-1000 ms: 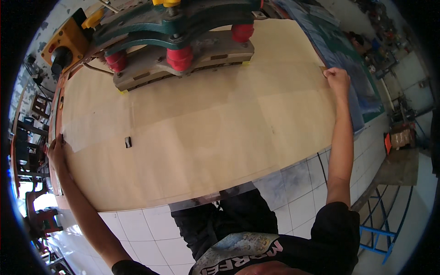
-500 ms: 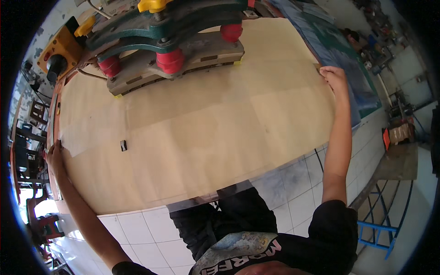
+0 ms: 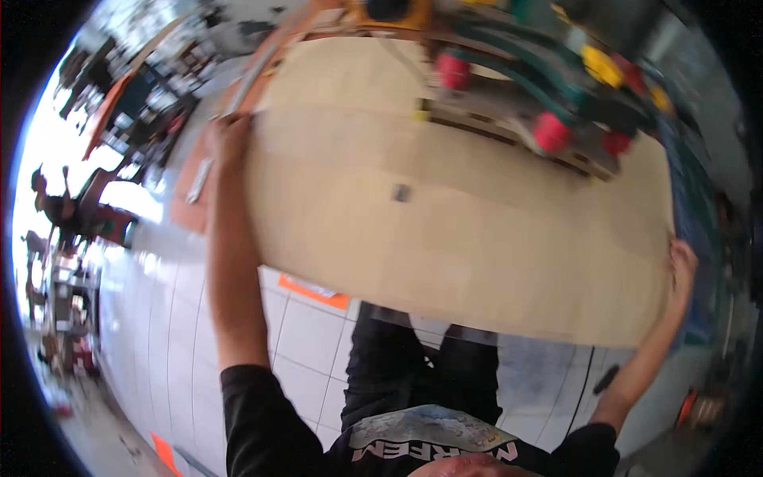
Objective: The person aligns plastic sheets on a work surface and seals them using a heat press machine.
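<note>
Above white floor tiles (image 3: 183,334), the left hand (image 3: 230,135) and right hand (image 3: 682,266) grip opposite edges of a tan sheet (image 3: 461,254), which uneven pulling could skew, displacing the small dark block (image 3: 400,192).

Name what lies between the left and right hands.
The head view shows a tan sheet there, with a small dark block on it.

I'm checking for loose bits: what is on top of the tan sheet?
A small dark object, too blurred to name, lies on the tan sheet. The grey-brown machine bar covers part of the sheet's far side; whatever is under that bar cannot be seen.
</note>
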Tool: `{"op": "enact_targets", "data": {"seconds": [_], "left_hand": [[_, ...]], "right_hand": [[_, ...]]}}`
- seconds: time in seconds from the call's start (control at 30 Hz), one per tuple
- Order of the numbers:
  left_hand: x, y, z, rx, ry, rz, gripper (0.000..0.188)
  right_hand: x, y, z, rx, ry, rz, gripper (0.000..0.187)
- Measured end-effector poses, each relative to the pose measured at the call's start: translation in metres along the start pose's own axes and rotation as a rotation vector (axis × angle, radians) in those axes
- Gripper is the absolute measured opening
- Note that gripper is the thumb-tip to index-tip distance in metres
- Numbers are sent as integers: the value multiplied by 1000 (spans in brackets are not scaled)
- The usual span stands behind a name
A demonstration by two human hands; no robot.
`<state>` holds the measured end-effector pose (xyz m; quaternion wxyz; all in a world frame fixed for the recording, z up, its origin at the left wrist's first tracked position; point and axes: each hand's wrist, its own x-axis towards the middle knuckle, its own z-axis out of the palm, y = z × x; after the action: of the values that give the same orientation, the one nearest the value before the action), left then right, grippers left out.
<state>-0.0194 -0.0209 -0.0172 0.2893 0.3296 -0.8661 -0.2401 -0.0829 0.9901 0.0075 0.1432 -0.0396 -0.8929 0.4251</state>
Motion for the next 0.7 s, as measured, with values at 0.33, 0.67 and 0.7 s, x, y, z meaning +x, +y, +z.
{"op": "enact_targets", "data": {"seconds": [0.33,0.67,0.7], "left_hand": [[-39,37,-44,-20,-41,-218,28],[-31,31,-28,-4,-33,-99,32],[-41,54,-29,58,-61,-140,32]], "right_hand": [[11,6,20,-148,-6,131,16],[-9,-9,31,-121,96,1,20],[-13,-12,22,-204,114,-25,22]]}}
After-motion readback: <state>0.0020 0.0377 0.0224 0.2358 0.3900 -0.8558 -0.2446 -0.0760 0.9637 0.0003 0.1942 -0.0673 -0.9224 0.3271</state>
